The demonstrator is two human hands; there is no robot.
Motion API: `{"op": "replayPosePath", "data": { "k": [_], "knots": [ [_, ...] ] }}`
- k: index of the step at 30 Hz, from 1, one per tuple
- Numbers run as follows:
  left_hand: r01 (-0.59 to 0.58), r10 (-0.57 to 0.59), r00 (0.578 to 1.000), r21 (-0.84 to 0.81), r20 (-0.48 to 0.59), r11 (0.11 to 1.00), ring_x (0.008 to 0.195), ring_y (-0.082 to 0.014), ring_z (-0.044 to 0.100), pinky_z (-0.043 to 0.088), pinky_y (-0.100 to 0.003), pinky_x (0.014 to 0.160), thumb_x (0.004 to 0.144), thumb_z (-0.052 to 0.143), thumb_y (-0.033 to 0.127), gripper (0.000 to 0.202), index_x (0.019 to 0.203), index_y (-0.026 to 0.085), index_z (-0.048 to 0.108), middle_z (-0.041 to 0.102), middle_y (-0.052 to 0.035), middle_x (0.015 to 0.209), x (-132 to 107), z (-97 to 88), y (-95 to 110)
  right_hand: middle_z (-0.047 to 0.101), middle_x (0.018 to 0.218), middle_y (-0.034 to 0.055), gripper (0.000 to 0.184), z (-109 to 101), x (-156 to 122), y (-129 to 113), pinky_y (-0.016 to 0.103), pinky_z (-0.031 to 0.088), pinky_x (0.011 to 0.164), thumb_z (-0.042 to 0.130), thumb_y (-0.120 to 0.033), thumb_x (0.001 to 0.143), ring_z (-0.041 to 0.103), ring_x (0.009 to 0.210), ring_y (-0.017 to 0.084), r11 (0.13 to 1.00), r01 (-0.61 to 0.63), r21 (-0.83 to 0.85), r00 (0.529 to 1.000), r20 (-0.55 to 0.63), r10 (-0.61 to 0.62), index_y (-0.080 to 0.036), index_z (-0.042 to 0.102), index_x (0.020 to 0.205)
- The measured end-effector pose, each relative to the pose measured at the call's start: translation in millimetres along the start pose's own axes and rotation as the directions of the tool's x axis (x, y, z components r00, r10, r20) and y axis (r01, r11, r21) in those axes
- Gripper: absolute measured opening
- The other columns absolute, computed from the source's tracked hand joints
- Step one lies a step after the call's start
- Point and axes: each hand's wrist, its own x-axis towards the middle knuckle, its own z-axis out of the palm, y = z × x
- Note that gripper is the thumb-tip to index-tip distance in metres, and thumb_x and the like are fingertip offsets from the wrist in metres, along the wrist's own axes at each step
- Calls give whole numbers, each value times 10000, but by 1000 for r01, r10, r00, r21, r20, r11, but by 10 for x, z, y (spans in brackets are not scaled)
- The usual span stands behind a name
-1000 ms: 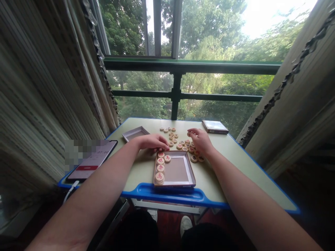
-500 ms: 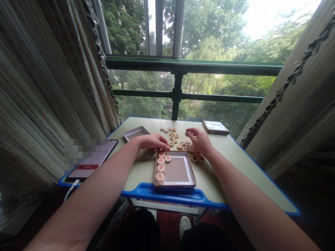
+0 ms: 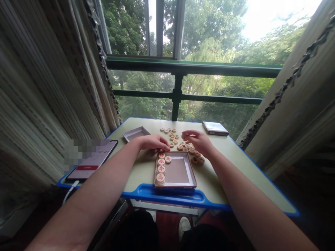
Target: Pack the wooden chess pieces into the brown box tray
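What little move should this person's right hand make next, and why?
Probably bring the round piece at the fingertips of the right hand to the open box, setting it below the lone piece right of the red-marked column. Other pieces are lined up there, and bare floor shows beside them. The held piece's marking is unclear.

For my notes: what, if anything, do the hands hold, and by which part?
The right hand pinches a round piece, apparently by its edge. Left hand: cannot be told.
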Motion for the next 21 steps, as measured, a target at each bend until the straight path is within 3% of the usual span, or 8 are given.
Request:
{"op": "replayPosePath", "data": {
  "k": [7, 12, 16, 21],
  "knots": [
    [23, -23, 999, -10, -27, 1000, 512, -62, 434, 309, -193, 447, 624, 696, 414, 328, 810, 146, 670, 584, -4, 675, -3, 10, 5, 665, 780, 64, 234, -45, 25, 29, 248, 486, 604, 582, -201, 710, 575, 644, 112, 992, -97, 78, 993, -60, 102, -117, 680, 904],
    [2, -2, 1000, 3, -3, 1000, 518, -68, 444, 312, -195, 454, 632, 687, 425, 328, 799, 144, 667, 579, -2, 655, -4, 6, 7, 665, 927, 92, 378, -57, 4, -14, 277, 479, 697, 659, -254, 682, 593, 772, 143, 980, -134, 148, 991, -2, 136, -119, 646, 1034],
    [-6, 6, 1000, 15, -7, 1000, 521, -67, 443, 317, -193, 461, 643, 679, 422, 321, 803, 143, 667, 570, 3, 644, 3, 3, 4, 661, 940, 79, 462, -26, -47, -80, 288, 474, 704, 685, -203, 639, 588, 766, 144, 989, -130, 72, 990, 71, 125, -140, 617, 1092],
    [10, -9, 1000, 19, -23, 1000, 529, -69, 446, 320, -191, 463, 646, 680, 414, 321, 819, 144, 668, 568, 1, 650, -2, 3, 12, 629, 965, 68, 456, 27, -108, -159, 282, 489, 679, 690, -270, 640, 575, 771, 137, 1000, 7, 23, 989, 148, -11, -169, 604, 1076]
  ]
}}
